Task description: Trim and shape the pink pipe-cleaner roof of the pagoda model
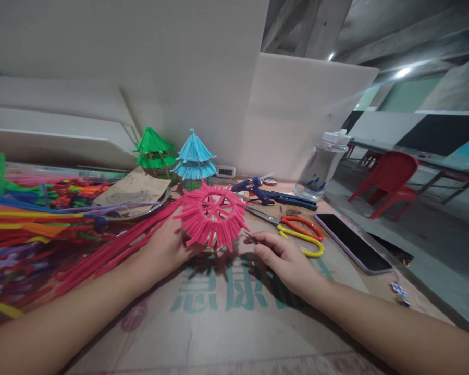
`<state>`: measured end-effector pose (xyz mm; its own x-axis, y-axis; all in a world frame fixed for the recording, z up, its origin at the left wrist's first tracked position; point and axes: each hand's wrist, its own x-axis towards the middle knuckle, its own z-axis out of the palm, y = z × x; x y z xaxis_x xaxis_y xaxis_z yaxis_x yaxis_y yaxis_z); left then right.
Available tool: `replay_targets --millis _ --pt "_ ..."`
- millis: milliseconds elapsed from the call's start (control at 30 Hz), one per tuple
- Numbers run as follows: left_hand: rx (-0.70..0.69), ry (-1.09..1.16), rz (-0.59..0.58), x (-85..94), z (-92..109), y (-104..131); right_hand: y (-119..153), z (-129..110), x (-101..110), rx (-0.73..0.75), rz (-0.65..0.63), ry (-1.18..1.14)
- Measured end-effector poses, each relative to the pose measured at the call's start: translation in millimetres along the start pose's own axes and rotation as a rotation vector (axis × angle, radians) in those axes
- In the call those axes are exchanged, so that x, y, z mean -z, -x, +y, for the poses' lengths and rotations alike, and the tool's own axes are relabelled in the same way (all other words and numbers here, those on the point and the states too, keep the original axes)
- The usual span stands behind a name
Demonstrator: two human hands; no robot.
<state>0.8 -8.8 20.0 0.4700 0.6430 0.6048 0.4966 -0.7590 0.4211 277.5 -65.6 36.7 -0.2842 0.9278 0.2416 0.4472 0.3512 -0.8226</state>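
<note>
My left hand [168,242] holds a round pink pipe-cleaner roof [214,232] from its left and underneath; the roof hides most of those fingers. Strips fan outward all round its rim, and crossing spokes show in the open centre. Just right of the rim, my right hand [285,260] is closed in a pinch on a thin, dark, pointed tool [250,237] that resembles tweezers. The tool's tip is close to the roof's edge; whether they touch I cannot tell. Loose pink pipe cleaners [121,245] lie beneath my left forearm.
Green [154,148] and blue [194,156] pipe-cleaner pagodas stand at the back. Bundled colourful pipe cleaners [23,224] cover the left side. Rightward lie a glue gun [254,187], pliers [293,199], scissors [303,237] and a phone [352,242], with a water bottle [322,164] behind.
</note>
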Motion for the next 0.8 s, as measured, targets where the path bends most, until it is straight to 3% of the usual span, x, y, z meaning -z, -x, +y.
replay_targets --millis 167,333,500,667,800 --pt "0.035 0.046 0.007 -3.1 -0.2 0.6 0.9 1.4 -3.3 -0.050 -0.012 -0.072" --pt "0.136 -0.095 -0.007 -5.6 -10.2 7.7 3.8 4.4 -6.6 -0.151 -0.018 -0.217" --pt "0.204 -0.125 -0.084 -5.2 -13.3 10.2 4.0 5.8 -6.4 -0.158 -0.018 -0.226" --pt "0.200 -0.031 -0.080 -0.5 -2.7 5.1 3.7 5.6 -5.3 -0.092 0.004 -0.189" --pt "0.194 0.082 -0.046 0.5 1.3 1.8 3.1 4.9 -5.9 -0.137 -0.012 -0.224"
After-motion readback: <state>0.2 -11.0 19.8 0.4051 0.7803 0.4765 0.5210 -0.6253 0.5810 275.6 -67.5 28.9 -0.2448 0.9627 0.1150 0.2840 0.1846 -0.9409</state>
